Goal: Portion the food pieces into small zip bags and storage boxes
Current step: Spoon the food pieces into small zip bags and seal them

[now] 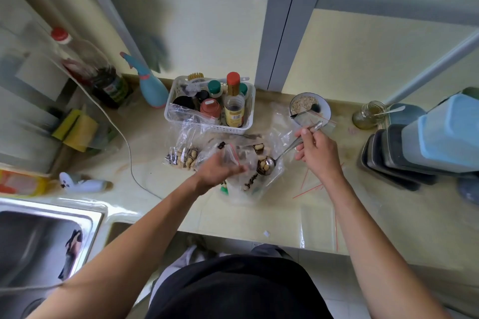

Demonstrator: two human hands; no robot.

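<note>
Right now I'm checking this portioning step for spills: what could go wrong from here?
1. The spoon in the right hand is heaped with pieces; some may drop beside the small zip bag.
2. The left hand holds that bag by one side, so its mouth may sag shut.
3. Loose empty bags near the counter edge could slide off.

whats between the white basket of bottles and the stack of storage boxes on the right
In the head view, a bowl of food pieces and a glass jar stand between the white basket and the storage boxes.

Left-hand fingers (239,169) motion-blurred
</note>
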